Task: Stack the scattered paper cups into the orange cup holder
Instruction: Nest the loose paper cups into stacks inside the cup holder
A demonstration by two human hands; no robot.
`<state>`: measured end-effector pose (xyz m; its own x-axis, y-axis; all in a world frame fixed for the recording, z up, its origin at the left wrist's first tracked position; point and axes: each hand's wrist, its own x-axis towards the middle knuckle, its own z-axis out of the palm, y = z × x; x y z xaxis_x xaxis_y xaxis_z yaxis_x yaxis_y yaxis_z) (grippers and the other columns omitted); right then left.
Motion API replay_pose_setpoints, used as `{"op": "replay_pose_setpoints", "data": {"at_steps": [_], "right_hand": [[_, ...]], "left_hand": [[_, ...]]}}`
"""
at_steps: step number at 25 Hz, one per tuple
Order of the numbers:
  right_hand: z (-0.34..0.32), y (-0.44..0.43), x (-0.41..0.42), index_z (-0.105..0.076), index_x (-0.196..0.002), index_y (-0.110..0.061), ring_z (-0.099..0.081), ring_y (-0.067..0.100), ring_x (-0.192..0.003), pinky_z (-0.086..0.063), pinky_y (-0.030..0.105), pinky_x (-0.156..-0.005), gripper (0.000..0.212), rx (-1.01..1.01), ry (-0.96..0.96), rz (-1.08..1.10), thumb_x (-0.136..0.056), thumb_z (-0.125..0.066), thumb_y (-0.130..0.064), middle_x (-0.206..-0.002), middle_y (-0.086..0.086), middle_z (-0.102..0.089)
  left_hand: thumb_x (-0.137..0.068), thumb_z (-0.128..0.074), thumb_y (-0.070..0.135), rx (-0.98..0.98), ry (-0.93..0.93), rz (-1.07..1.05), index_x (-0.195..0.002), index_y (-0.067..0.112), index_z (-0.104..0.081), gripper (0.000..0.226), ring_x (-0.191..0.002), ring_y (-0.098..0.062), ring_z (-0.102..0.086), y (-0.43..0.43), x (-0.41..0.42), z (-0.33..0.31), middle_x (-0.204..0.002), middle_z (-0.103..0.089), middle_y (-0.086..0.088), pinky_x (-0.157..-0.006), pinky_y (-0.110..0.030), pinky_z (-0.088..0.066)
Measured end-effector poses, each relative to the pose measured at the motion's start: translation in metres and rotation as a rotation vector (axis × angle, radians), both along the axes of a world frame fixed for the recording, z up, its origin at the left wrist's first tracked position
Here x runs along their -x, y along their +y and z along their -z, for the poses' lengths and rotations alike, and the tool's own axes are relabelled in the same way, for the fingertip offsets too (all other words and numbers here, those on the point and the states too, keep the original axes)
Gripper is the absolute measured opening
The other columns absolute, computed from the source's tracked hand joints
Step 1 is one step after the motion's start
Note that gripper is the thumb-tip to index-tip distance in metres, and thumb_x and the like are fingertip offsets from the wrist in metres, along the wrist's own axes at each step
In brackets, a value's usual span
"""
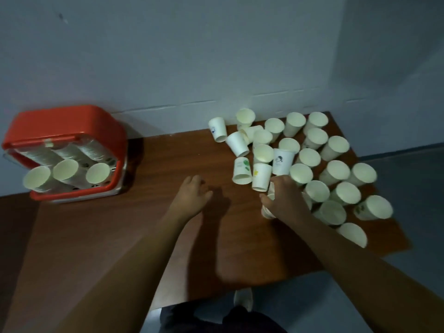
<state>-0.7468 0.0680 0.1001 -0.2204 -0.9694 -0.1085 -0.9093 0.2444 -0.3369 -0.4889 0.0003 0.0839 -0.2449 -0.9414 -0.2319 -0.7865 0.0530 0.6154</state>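
Note:
The orange cup holder (69, 131) stands at the table's far left, tilted toward me, with three stacks of white paper cups (66, 169) sticking out of it. Several loose paper cups (335, 173) crowd the right part of the table; some stand upright, others stand upside down or lie tipped over. My right hand (284, 197) is at the near left edge of that crowd, its fingers curled round a small stack of cups (268, 210) that it mostly hides. My left hand (193, 193) hovers over the bare wood mid-table, fingers relaxed, holding nothing.
The brown wooden table (120, 236) meets a grey wall at the back. Its right edge runs close behind the outermost cups (373, 207). Below the near edge I see dark trousers and a light shoe (243, 298) on the grey floor.

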Motion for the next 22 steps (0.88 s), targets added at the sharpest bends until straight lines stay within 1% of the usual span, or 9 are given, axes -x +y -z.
{"op": "replay_pose_setpoints", "data": {"at_steps": [3, 5, 8, 11, 13, 15, 18, 20, 22], "right_hand": [[0.007, 0.031, 0.05, -0.05, -0.13, -0.013, -0.054, 0.025, -0.114, -0.049, 0.039, -0.094, 0.066, -0.051, -0.009, 0.074, -0.078, -0.072, -0.048, -0.128, 0.009, -0.055], [0.014, 0.051, 0.072, -0.044, -0.137, -0.013, -0.048, 0.026, -0.124, -0.044, 0.039, -0.101, 0.071, -0.054, -0.007, 0.132, -0.079, -0.071, -0.046, -0.137, 0.01, -0.049], [0.025, 0.069, 0.094, -0.039, -0.141, -0.011, -0.038, 0.03, -0.134, -0.034, 0.041, -0.109, 0.074, -0.091, -0.02, 0.178, -0.082, -0.069, -0.043, -0.146, 0.014, -0.039], [0.036, 0.076, 0.093, -0.041, -0.139, -0.012, -0.041, 0.029, -0.13, -0.035, 0.038, -0.107, 0.069, -0.091, -0.024, 0.126, -0.083, -0.07, -0.041, -0.14, 0.013, -0.042], [0.047, 0.075, 0.088, -0.05, -0.132, -0.013, -0.048, 0.03, -0.121, -0.042, 0.038, -0.1, 0.057, -0.052, 0.031, 0.081, -0.084, -0.07, -0.036, -0.134, 0.014, -0.046], [0.059, 0.073, 0.087, -0.063, -0.116, -0.013, -0.053, 0.032, -0.114, -0.047, 0.039, -0.093, 0.034, -0.062, 0.077, 0.06, -0.085, -0.068, -0.026, -0.132, 0.016, -0.049], [0.071, 0.072, 0.09, -0.069, -0.087, -0.009, -0.058, 0.034, -0.103, -0.053, 0.039, -0.082, 0.005, -0.065, 0.119, 0.013, -0.082, -0.068, -0.01, -0.121, 0.018, -0.054], [0.069, 0.074, 0.093, -0.07, -0.082, -0.009, -0.058, 0.03, -0.098, -0.054, 0.038, -0.079, 0.002, -0.042, 0.152, -0.029, -0.081, -0.071, -0.01, -0.113, 0.014, -0.056], [0.057, 0.076, 0.09, -0.071, -0.083, -0.01, -0.056, 0.026, -0.098, -0.053, 0.037, -0.082, 0.006, 0.017, 0.081, -0.053, -0.08, -0.073, -0.015, -0.111, 0.011, -0.055]], "left_hand": [[-0.087, -0.07, 0.032, -0.057, 0.024, 0.12, -0.119, 0.01, -0.056, 0.042, -0.099, -0.015, -0.049, 0.014, 0.071, 0.001, -0.113, -0.05, -0.003, -0.08, -0.025, -0.035], [-0.079, -0.071, 0.042, -0.085, 0.026, 0.242, -0.119, 0.012, -0.054, 0.054, -0.104, -0.016, -0.05, 0.023, 0.112, 0.009, -0.112, -0.05, -0.002, -0.079, -0.025, -0.036], [-0.065, -0.07, 0.06, -0.114, -0.052, 0.357, -0.133, 0.013, -0.047, 0.085, -0.122, -0.024, -0.045, 0.033, 0.158, 0.026, -0.128, -0.047, -0.005, -0.094, -0.034, -0.042], [-0.068, -0.08, 0.056, -0.064, -0.154, 0.368, -0.14, 0.009, -0.037, 0.095, -0.125, -0.029, -0.044, 0.045, 0.184, 0.041, -0.136, -0.043, -0.01, -0.099, -0.045, -0.046], [-0.073, -0.079, 0.052, -0.005, -0.194, 0.39, -0.141, 0.01, -0.036, 0.09, -0.123, -0.029, -0.046, 0.053, 0.19, 0.053, -0.138, -0.044, -0.009, -0.093, -0.045, -0.049], [-0.078, -0.075, 0.049, 0.065, -0.193, 0.38, -0.14, 0.012, -0.038, 0.081, -0.12, -0.029, -0.049, 0.058, 0.19, 0.061, -0.136, -0.046, -0.007, -0.084, -0.043, -0.052], [-0.077, -0.077, 0.042, 0.078, -0.07, 0.344, -0.134, 0.012, -0.046, 0.072, -0.114, -0.028, -0.053, 0.059, 0.177, 0.063, -0.128, -0.052, -0.006, -0.082, -0.041, -0.051], [-0.075, -0.08, 0.038, 0.045, -0.005, 0.309, -0.133, 0.011, -0.047, 0.072, -0.113, -0.028, -0.054, 0.057, 0.16, 0.062, -0.126, -0.052, -0.007, -0.087, -0.04, -0.05], [-0.075, -0.082, 0.031, 0.016, 0.02, 0.231, -0.134, 0.01, -0.047, 0.072, -0.117, -0.027, -0.051, 0.055, 0.14, 0.056, -0.129, -0.05, -0.009, -0.09, -0.035, -0.044]]}}
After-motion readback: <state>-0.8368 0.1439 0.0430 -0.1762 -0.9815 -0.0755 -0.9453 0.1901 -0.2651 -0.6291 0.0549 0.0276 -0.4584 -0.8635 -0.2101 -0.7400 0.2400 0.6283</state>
